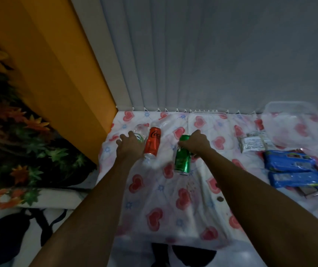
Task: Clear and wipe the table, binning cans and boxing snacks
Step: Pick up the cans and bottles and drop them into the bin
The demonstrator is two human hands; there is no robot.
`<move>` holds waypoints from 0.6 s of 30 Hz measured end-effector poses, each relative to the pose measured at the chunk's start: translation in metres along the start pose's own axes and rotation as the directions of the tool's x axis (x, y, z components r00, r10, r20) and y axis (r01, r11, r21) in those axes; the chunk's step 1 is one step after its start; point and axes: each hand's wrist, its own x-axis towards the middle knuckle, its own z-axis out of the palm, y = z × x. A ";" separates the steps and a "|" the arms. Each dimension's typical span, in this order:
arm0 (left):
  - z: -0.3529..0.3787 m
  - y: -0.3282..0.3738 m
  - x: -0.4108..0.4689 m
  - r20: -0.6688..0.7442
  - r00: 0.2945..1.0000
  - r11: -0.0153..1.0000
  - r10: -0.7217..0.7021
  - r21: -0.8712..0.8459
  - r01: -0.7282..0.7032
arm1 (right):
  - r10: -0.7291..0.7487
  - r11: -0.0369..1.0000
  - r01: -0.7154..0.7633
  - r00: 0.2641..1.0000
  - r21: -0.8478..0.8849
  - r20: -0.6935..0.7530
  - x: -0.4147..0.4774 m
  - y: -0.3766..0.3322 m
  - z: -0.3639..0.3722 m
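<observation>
A green can (182,159) stands tilted on the heart-print tablecloth (173,205); my right hand (197,142) is closed around its upper part. A red cola can (152,144) stands just left of it. My left hand (128,146) reaches beside the red can, fingers spread over a clear plastic bottle (140,132) with a green label, touching it; a firm grip is not visible. Two blue snack packets (290,160) (299,180) and a pale snack packet (254,142) lie at the right.
A clear plastic box (289,110) sits at the far right against the grey vertical blinds (212,54). An orange panel (57,64) and artificial flowers (9,132) stand left of the table. A small brown spot (220,198) marks the cloth.
</observation>
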 end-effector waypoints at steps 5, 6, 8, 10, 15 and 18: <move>0.004 -0.010 -0.100 0.028 0.999 0.999 -0.046 0.021 0.046 | -0.066 0.998 0.066 0.998 0.009 0.009 -0.079 0.054 -0.012; 0.009 -0.011 -0.122 0.036 0.998 0.998 -0.055 0.013 0.054 | -0.083 0.996 0.082 0.997 0.027 0.011 -0.096 0.068 -0.013; 0.019 -0.010 -0.170 0.042 0.995 0.994 -0.093 -0.057 0.095 | -0.101 0.994 0.101 0.995 0.037 0.004 -0.132 0.096 -0.017; 0.031 -0.011 -0.211 0.065 0.991 0.985 -0.115 -0.125 0.122 | -0.095 0.995 0.095 0.995 0.032 0.014 -0.167 0.124 -0.020; 0.058 -0.011 -0.298 0.125 0.988 0.961 -0.095 -0.246 0.124 | -0.069 0.998 0.069 0.996 -0.004 0.065 -0.232 0.186 -0.024; 0.068 -0.015 -0.335 0.197 0.978 0.958 -0.061 -0.265 0.113 | -0.023 1.000 0.023 0.994 0.005 0.106 -0.256 0.217 -0.019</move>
